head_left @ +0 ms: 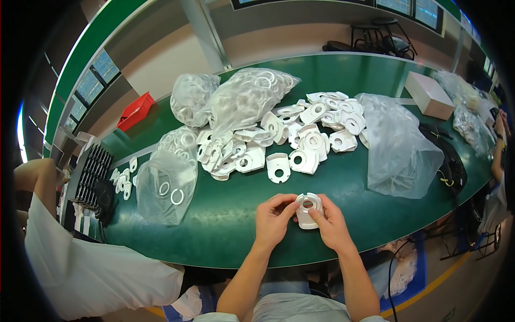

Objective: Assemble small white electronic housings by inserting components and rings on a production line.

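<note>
Over the near edge of the green table, both of my hands hold one white plastic part [307,221] with a round hole and a flat tab. My left hand [272,221] is closed on its left side, the thumb at the rim of the hole. On the other side my right hand [333,228] grips it, thumb lying across the face. A white ring with a gap seems to sit around the hole; whether it is fully seated I cannot tell. Straight ahead lies a heap of similar white parts [311,142]. To the left, an open clear bag [155,201] contains loose white rings.
Full clear bags [236,104] stand behind the heap. Right of it lies another plastic bag [399,155], with a white box [429,95] farther back. A red bin [135,111] and a black rack [95,177] are at left. A person's sleeve [96,273] is close on my left.
</note>
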Demonstrator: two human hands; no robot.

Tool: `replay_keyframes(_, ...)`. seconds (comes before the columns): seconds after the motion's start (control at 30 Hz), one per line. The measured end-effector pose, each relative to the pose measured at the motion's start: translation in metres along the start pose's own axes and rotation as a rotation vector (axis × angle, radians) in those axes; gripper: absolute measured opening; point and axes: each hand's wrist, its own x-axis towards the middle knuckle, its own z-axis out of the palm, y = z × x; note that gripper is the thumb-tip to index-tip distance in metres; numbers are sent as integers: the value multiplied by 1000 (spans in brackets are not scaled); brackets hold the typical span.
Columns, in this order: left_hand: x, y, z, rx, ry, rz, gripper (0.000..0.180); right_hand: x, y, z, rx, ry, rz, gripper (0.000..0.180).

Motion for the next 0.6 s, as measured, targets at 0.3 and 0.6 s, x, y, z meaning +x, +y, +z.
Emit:
replay_keyframes(0.3,-1,0,1,17,-27,-46,13,-1,-1,5,14,26,-5,19)
replay_keyframes(0.6,-3,4,-1,93,-76,70,12,-2,2,6,-64,72,-46,19)
